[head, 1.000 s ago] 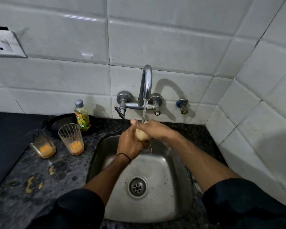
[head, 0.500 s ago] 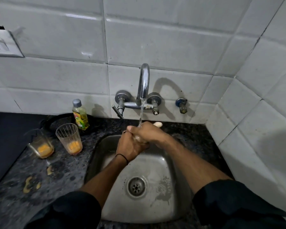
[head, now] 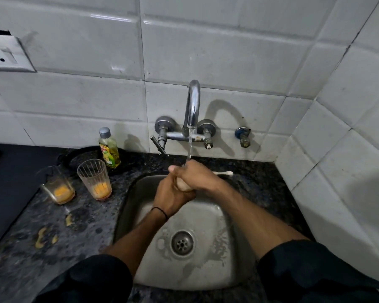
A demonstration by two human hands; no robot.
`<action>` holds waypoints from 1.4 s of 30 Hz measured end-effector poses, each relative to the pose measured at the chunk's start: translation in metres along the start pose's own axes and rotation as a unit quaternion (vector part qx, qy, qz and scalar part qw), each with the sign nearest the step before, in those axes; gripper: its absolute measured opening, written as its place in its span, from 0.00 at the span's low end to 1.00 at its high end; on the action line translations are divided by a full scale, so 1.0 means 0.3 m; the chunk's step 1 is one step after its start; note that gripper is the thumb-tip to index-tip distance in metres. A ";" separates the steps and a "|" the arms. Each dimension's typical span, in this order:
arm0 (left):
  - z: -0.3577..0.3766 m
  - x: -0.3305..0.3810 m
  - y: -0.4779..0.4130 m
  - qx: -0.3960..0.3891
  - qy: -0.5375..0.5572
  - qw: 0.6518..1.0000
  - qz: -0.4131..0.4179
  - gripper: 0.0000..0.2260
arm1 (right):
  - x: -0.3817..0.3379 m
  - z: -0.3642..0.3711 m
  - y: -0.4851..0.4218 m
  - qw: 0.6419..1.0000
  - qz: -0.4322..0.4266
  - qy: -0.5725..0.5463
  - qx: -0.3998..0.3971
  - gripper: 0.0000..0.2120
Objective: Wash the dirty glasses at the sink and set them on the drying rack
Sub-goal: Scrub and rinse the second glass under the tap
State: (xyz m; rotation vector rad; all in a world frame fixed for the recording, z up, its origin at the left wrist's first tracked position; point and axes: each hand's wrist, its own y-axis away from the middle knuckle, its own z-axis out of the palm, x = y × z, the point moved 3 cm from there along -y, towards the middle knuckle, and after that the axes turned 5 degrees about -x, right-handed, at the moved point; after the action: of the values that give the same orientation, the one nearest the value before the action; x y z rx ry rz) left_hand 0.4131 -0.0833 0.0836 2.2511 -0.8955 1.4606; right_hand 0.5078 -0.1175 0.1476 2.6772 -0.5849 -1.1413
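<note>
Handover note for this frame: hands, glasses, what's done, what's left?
Left hand and right hand are clasped together over the sink under the running tap, around a pale item I cannot identify.
Two glasses with orange residue stand on the counter left of the sink, beside the soap bottle.
Done: no glass washed.
Left: wash both and rack them; no rack in view.

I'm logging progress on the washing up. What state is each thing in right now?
Tap: running, stream falling onto the hands.
Left hand: closed around a pale object, over the sink.
Right hand: clasped over the same object.
Pale object: mostly hidden, unidentifiable.
Two glasses: upright on the counter, orange residue inside, unwashed.
Soap bottle: upright, capped.
Sink: wet, drain unplugged.
</note>
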 end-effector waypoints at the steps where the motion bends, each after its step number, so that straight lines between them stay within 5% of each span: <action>1: -0.007 -0.009 -0.012 -0.032 -0.004 0.999 0.014 0.19 | 0.004 -0.006 0.008 0.998 -0.029 0.036 -0.032 0.19; 5: -0.083 -0.054 -0.031 -0.181 0.107 0.977 -0.029 0.17 | 0.066 -0.011 0.034 0.984 -0.121 0.074 -0.107 0.10; 9: -0.046 -0.055 -0.024 -0.081 -0.004 0.996 0.023 0.20 | 0.061 0.034 0.023 0.995 -0.019 -0.088 -0.035 0.19; 13: 0.007 -0.036 0.018 -0.005 -0.006 0.999 -0.033 0.20 | 0.023 0.039 0.014 0.996 0.029 -0.076 -0.031 0.18; 16: -0.034 -0.044 -0.001 -0.089 0.029 0.996 0.004 0.21 | 0.008 0.004 0.070 0.989 -0.082 -0.044 -0.115 0.15; 19: -0.075 -0.064 -0.019 -0.206 0.105 0.972 -0.030 0.24 | 0.048 -0.001 0.083 0.983 -0.098 -0.048 -0.144 0.12; 23: -0.050 -0.049 -0.017 -0.081 0.013 0.997 -0.016 0.24 | 0.050 0.047 0.019 0.988 -0.001 -0.150 -0.033 0.25; 26: -0.011 -0.037 0.015 -0.074 0.010 0.997 -0.033 0.23 | 0.058 0.061 -0.012 0.990 0.082 -0.112 0.025 0.22; 33: -0.095 -0.074 0.018 -0.264 0.141 0.947 -0.119 0.12 | 0.081 0.074 0.055 0.991 -0.116 0.002 -0.068 0.09; 36: -0.072 -0.083 0.022 -0.204 0.094 0.968 -0.114 0.10 | 0.084 0.103 0.047 0.990 -0.066 -0.111 -0.049 0.11; 39: -0.035 -0.078 0.023 -0.119 -0.115 0.985 -0.048 0.20 | 0.070 0.088 0.036 0.984 0.084 -0.154 0.001 0.18; 42: -0.024 -0.072 0.024 -0.104 0.003 0.993 -0.057 0.23 | 0.058 0.051 0.040 0.991 0.039 -0.128 -0.020 0.15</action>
State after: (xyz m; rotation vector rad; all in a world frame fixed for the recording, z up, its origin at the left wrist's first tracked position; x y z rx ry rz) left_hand 0.3972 -0.0777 0.0668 2.1063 -0.8597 1.2622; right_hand 0.5043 -0.1357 0.1294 2.4691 -0.6923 -1.4682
